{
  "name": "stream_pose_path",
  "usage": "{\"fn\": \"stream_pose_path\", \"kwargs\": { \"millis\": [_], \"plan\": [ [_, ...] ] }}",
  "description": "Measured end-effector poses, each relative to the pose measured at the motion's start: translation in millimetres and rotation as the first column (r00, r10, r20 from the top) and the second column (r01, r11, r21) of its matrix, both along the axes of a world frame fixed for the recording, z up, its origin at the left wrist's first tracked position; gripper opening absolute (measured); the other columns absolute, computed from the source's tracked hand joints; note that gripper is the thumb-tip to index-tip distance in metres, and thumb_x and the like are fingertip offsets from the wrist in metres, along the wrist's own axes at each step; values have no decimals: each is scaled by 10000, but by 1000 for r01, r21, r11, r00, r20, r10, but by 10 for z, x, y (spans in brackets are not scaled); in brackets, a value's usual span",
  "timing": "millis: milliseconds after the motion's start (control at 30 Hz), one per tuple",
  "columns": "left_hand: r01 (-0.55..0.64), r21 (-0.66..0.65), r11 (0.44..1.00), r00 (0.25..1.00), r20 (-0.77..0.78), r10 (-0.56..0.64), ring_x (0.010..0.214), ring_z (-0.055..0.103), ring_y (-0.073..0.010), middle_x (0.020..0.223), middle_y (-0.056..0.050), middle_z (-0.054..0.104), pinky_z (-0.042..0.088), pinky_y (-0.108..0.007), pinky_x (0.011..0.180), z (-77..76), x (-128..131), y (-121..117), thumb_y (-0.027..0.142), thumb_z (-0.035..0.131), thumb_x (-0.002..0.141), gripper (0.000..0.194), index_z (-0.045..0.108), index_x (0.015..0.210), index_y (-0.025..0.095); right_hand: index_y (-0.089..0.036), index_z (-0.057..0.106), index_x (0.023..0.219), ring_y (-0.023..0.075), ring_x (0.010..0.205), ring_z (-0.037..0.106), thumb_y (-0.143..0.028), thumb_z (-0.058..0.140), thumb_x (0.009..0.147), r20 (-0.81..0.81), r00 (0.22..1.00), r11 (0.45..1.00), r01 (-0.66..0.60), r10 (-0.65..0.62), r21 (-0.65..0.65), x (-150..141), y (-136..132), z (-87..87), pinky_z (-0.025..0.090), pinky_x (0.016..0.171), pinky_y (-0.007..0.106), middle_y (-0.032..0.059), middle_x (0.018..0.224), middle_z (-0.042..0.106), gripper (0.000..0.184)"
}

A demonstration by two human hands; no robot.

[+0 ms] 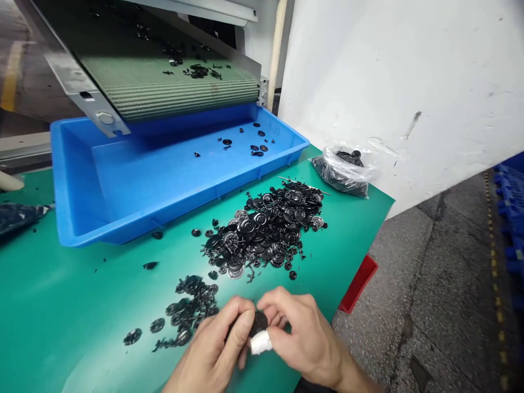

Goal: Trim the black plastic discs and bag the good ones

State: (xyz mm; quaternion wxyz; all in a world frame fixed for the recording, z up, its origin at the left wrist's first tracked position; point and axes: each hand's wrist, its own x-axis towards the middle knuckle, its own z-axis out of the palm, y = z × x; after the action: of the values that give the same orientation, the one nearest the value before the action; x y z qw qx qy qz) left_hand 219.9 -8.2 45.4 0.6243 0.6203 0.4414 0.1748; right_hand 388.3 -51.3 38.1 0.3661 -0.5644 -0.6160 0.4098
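A black plastic disc [258, 323] is pinched between both hands, held just above a green work mat [61, 338], with much of its face hidden by the fingers. The left hand [216, 344] closes on it from the lower left, thumb on top and fingers curled beneath. The right hand [303, 338] comes in from the other side, its fingers bent over the disc's far edge. A white finger wrap [260, 343] shows low against the disc, seemingly on the right hand, though the overlap makes that hard to tell. The step in hand appears to be working on this single piece, close to the body. Just beyond the hands lies a small scatter of black moulded parts [190, 308], and past it a larger heap of discs and spiky pieces [266, 229] on the mat. Farther on, a blue plastic tray [123, 218] sits under the end of a green conveyor belt [164, 90], with a few black pieces [257, 147] lying in it. A clear plastic bag [344, 172] of black parts rests at the mat's far corner, against a white wall [409, 82].
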Motion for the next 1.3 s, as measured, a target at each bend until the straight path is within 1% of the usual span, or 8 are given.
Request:
{"fn": "stream_pose_path", "kwargs": {
  "millis": [67,167,333,433,567,733,1000,1300],
  "plan": [
    [41,61,997,999,-38,-39,493,474,-129,490,62,478,339,-236,533,-1,-8,-37,484,466,940,356,562,706,234,-222,664,1057,116,679,608,-15,493,723,46,997,997,-71,70,37,-1,-32,8,462,650,207,-20,784,676,429],
    [5,44,999,999,-38,-4,454,455,-127,455,62,467,341,-238,515,22,14,-76,481,449,946,386,556,669,235,-202,685,959,102,619,591,-54,488,816,39,999,997,-29,27,65,2,-37,10,438,599,195,-23,709,662,284],
    [-127,-183,975,990,32,135,401,365,-95,457,41,537,269,-201,408,65,60,-20,516,464,932,396,584,713,209,-180,651,871,110,588,569,-103,432,913,200,975,990,67,-91,126,75,127,-3,430,575,207,-18,641,602,236],
    [-183,-327,927,964,125,235,360,352,-62,534,12,632,268,-173,381,70,53,56,521,505,915,360,598,806,190,-161,650,1032,176,779,588,-122,419,932,514,827,958,95,-228,271,155,337,-8,458,670,269,61,867,615,255],
    [-144,-524,840,926,228,301,329,390,-39,687,-49,717,265,-150,334,43,35,136,476,620,862,310,629,971,186,-188,648,1076,182,818,576,-104,457,926,693,695,968,14,-188,249,185,539,-46,459,652,255,62,912,604,256],
    [-59,-633,772,902,298,313,289,324,-17,643,-59,705,204,-133,300,-8,34,199,529,550,881,366,631,972,184,-161,665,1047,173,775,590,-115,396,971,618,741,935,34,-261,353,169,419,-57,444,646,268,68,879,613,284],
    [-177,-430,886,974,56,222,358,207,-44,415,94,483,115,-146,364,52,116,122,593,581,839,375,482,835,231,-180,646,937,148,661,537,-114,370,965,530,846,935,-230,56,269,137,63,68,402,566,264,36,790,580,285],
    [-127,-405,906,987,38,155,348,241,-57,419,77,535,133,-162,370,52,125,-34,665,481,852,421,455,835,245,-193,594,1028,123,642,557,-59,475,819,102,993,994,48,-58,98,30,62,-66,465,598,218,-10,759,605,276]
  ]
}}
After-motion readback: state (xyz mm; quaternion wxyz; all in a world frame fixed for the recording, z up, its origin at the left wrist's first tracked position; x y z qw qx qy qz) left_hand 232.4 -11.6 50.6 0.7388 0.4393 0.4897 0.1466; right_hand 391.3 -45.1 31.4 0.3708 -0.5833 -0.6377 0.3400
